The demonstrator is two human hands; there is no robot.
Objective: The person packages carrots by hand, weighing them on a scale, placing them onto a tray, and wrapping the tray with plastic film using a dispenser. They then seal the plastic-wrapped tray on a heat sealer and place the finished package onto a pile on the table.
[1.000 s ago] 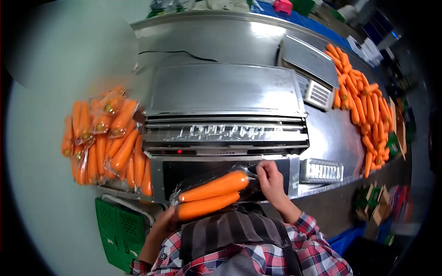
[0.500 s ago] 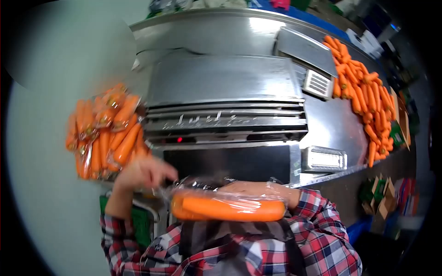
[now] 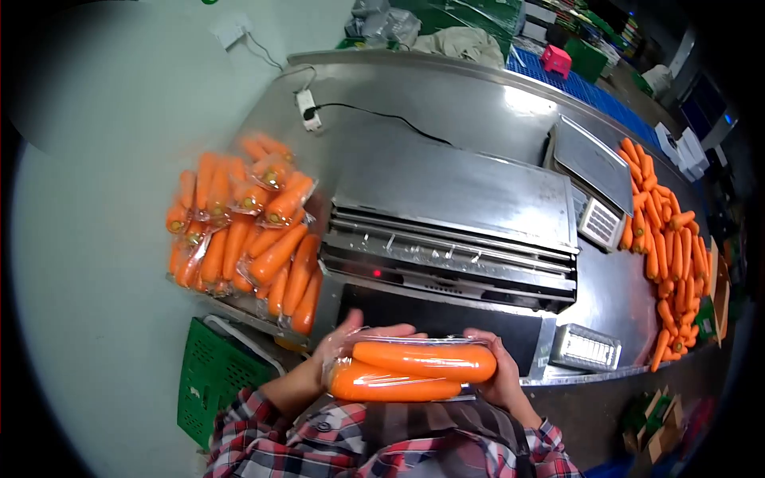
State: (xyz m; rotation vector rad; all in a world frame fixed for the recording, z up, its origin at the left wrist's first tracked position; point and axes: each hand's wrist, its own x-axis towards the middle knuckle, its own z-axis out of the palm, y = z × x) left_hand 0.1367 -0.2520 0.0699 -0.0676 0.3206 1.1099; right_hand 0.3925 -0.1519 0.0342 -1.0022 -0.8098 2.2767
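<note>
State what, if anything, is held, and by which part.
A wrapped pack of two carrots, gripped at its ends: left hand on one end, right hand on the other.

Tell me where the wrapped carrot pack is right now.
Head view, low centre: the wrapped carrot pack is held between left hand and right hand, in front of the steel machine.

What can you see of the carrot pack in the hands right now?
The carrot pack holds two thick orange carrots, side by side and lying level, under glossy clear film that wrinkles at its left end. The left hand cups that end and the right hand clasps the other, holding it near the person's chest, in front of the black plate of the steel wrapping machine. Whether a tray lies beneath cannot be told.
</note>
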